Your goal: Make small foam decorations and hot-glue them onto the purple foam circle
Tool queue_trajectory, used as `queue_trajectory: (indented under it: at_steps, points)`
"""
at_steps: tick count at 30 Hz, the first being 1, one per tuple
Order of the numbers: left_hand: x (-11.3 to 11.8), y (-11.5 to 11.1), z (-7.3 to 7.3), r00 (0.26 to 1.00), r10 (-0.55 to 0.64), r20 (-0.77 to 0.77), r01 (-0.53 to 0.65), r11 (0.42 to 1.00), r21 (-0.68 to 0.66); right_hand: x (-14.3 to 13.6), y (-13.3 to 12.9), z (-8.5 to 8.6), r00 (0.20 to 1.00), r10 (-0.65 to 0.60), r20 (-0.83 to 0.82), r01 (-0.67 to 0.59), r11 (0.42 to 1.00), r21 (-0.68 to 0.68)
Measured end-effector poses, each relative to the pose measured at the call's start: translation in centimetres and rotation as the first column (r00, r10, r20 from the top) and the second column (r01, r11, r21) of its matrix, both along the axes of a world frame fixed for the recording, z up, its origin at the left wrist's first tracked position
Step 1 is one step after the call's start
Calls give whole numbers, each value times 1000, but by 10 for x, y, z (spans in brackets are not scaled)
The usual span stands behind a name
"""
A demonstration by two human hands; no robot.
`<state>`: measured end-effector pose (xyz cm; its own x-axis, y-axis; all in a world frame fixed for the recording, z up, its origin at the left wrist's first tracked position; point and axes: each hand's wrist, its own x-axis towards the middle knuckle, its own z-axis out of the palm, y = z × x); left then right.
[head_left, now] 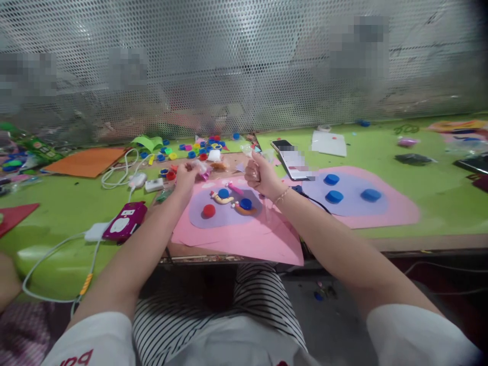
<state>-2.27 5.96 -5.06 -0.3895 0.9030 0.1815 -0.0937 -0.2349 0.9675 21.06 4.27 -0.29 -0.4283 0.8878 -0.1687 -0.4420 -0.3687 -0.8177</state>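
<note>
My left hand (185, 177) is closed around a small clear plastic packet (201, 166) at the far edge of a pink sheet (244, 231). My right hand (260, 174) is a closed fist pinching a thin clear plastic piece (247, 148), held above the same sheet. On the sheet lies a lilac oval (224, 211) carrying a red cap (209, 210), two blue caps (223, 193) and small clay-like shapes (221, 199). Both forearms reach forward from my lap.
A second pink sheet with a lilac patch and three blue caps (334, 196) lies right. A phone (293, 158) and white card (328, 143) sit beyond it. Several coloured caps (202, 147), an orange sheet (86, 161), white cables (122, 175), a magenta gadget (124, 221) lie left. Perforated metal screen (244, 66) behind.
</note>
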Motion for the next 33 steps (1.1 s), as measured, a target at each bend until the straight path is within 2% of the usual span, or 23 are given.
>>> queue_trajectory:
  at_steps: [2, 5, 6, 9, 11, 14, 19, 24, 29, 33]
  points:
    - [8, -8, 8, 997, 8, 81, -8, 1000, -6, 1, 0, -1, 998, -24, 65, 20, 998, 67]
    - [23, -21, 19, 958, -199, 209, 196, 980, 32, -1, 4, -9, 966, -143, 216, 78, 956, 281]
    - [27, -25, 23, 935, -264, 236, 260, 964, 47, -3, 5, -12, 943, -194, 269, 79, 920, 385]
    - [37, -38, 28, 854, -452, 259, 458, 888, 42, -9, 6, -18, 885, -311, 345, 10, 756, 655]
    - [42, -45, 30, 814, -510, 276, 525, 851, 25, -13, 3, -18, 892, -299, 339, -56, 672, 738]
    - [48, -51, 30, 792, -542, 282, 568, 823, -11, -16, -5, -15, 914, -211, 347, -154, 610, 777]
    - [59, -58, 29, 814, -521, 257, 538, 843, 8, -16, -9, -18, 883, -227, 412, -198, 615, 763]
    - [64, -63, 30, 831, -481, 278, 519, 851, -77, -18, -7, -22, 860, -322, 396, -128, 614, 779]
    - [66, -64, 35, 812, -499, 303, 544, 835, -84, -15, -6, -19, 820, -407, 402, -50, 649, 759]
    - [68, -62, 32, 858, -465, 217, 495, 862, -110, -14, -8, -15, 765, -482, 427, -38, 628, 777]
